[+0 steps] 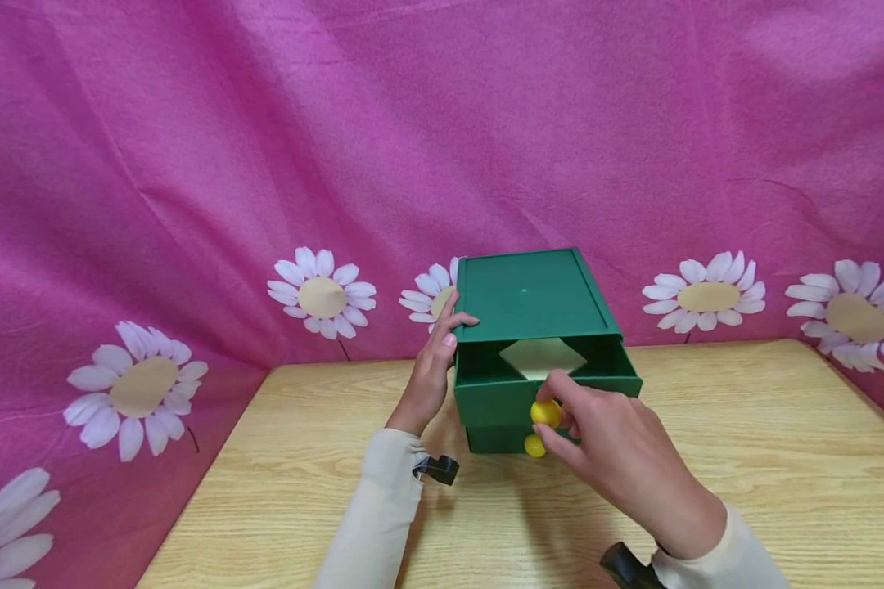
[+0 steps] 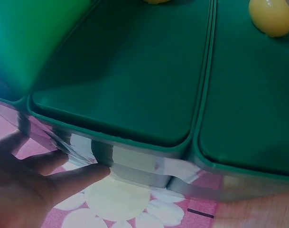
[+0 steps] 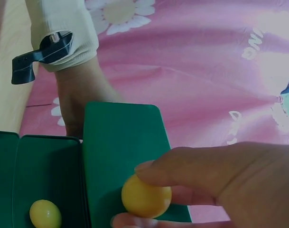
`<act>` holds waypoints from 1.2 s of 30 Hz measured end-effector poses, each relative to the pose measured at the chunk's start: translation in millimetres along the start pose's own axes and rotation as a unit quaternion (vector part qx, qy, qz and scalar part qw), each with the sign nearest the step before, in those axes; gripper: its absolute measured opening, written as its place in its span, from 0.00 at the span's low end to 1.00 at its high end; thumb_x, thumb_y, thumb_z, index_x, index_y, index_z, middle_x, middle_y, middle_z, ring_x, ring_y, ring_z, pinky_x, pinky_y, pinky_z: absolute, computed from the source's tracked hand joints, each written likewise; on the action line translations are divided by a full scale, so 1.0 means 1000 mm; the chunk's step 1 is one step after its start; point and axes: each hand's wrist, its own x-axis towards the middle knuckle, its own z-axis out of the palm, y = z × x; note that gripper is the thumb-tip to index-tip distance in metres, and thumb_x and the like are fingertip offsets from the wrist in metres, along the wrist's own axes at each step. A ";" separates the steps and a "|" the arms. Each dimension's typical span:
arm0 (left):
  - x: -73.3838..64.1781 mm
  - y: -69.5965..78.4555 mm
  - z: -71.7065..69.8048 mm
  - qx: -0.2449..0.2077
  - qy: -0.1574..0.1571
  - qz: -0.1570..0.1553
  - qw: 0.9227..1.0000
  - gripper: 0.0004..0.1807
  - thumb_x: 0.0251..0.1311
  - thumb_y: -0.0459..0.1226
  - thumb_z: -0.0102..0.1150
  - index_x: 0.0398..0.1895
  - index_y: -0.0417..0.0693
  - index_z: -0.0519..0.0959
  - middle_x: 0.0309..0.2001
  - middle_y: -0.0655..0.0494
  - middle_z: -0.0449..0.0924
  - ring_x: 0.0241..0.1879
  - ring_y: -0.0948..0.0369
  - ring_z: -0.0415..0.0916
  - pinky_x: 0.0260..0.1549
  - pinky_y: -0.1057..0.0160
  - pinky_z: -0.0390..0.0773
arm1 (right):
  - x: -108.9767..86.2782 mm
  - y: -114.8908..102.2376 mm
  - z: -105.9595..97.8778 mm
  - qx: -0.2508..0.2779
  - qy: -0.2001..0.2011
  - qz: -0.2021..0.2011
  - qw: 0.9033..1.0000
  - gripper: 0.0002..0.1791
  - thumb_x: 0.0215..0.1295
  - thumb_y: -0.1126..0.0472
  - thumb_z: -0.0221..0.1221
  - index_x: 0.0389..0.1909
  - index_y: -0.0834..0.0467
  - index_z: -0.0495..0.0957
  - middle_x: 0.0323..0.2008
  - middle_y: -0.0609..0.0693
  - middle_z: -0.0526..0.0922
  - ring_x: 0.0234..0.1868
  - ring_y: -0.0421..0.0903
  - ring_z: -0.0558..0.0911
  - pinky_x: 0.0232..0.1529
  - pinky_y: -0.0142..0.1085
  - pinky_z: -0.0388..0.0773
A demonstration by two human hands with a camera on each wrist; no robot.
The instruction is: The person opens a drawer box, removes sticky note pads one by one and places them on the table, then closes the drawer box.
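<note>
A green drawer cabinet [image 1: 526, 298] stands on the table, its top drawer [image 1: 489, 405] pulled partway out. My right hand [image 1: 626, 433] pinches the round yellow knob [image 3: 146, 195] of that drawer between thumb and fingers. Below it, a second yellow knob [image 1: 535, 445] sits on a closed drawer front [image 3: 49, 173]. Flat against the cabinet's left side lies my left hand [image 1: 430, 372], its fingers extended and one fingertip over the top edge. Inside the pulled-out drawer shows a pale diamond-shaped patch [image 1: 543, 358].
The wooden table [image 1: 302, 458] extends to both sides of the cabinet. Behind and to the left hangs a pink cloth [image 1: 412, 147] with large white daisies. A black wrist mount [image 1: 438, 469] juts from the left sleeve, another [image 1: 626, 566] from the right.
</note>
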 end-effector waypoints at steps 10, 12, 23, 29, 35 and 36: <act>-0.001 -0.007 0.001 0.009 0.014 0.001 1.000 0.22 0.73 0.42 0.27 0.61 0.45 0.66 0.77 0.61 0.40 0.75 0.60 0.39 0.63 0.34 0.54 | -0.004 -0.004 -0.005 -0.017 -0.015 -0.010 1.000 0.17 0.51 0.56 0.72 0.38 0.48 0.75 0.19 0.36 0.72 0.19 0.34 0.67 0.18 0.31 0.64; -0.002 -0.003 0.000 0.007 0.014 0.001 1.000 0.22 0.73 0.41 0.28 0.61 0.45 0.66 0.77 0.60 0.41 0.75 0.60 0.39 0.63 0.35 0.53 | -0.005 -0.005 -0.005 -0.020 -0.013 -0.014 1.000 0.17 0.51 0.57 0.72 0.38 0.47 0.75 0.19 0.35 0.72 0.19 0.34 0.67 0.18 0.31 0.64; -0.001 -0.004 -0.001 0.001 0.005 0.003 1.000 0.22 0.72 0.39 0.28 0.62 0.43 0.66 0.77 0.50 0.40 0.74 0.55 0.41 0.60 0.32 0.56 | -0.009 -0.007 -0.007 -0.033 -0.006 -0.026 0.999 0.15 0.52 0.57 0.70 0.37 0.45 0.75 0.18 0.34 0.71 0.19 0.33 0.67 0.18 0.32 0.63; 0.003 -0.025 0.000 0.012 0.010 0.021 1.000 0.22 0.74 0.43 0.28 0.62 0.51 0.67 0.77 0.56 0.41 0.74 0.62 0.40 0.62 0.34 0.55 | -0.011 -0.007 -0.010 -0.037 -0.021 -0.020 0.999 0.15 0.53 0.56 0.70 0.36 0.44 0.74 0.18 0.34 0.71 0.19 0.33 0.67 0.18 0.32 0.63; 0.006 -0.039 -0.001 0.017 0.011 0.024 1.000 0.22 0.73 0.50 0.28 0.62 0.59 0.68 0.77 0.60 0.40 0.74 0.66 0.39 0.61 0.34 0.56 | -0.013 -0.008 -0.012 -0.033 -0.043 -0.011 0.998 0.15 0.53 0.56 0.70 0.37 0.43 0.74 0.20 0.34 0.74 0.21 0.32 0.70 0.19 0.33 0.65; 0.005 -0.039 -0.001 0.016 0.011 0.023 1.000 0.23 0.73 0.51 0.28 0.62 0.59 0.68 0.77 0.60 0.40 0.74 0.66 0.39 0.62 0.34 0.56 | -0.013 -0.009 -0.012 -0.034 -0.043 -0.012 0.998 0.15 0.53 0.56 0.70 0.36 0.43 0.74 0.20 0.34 0.74 0.21 0.32 0.70 0.20 0.33 0.65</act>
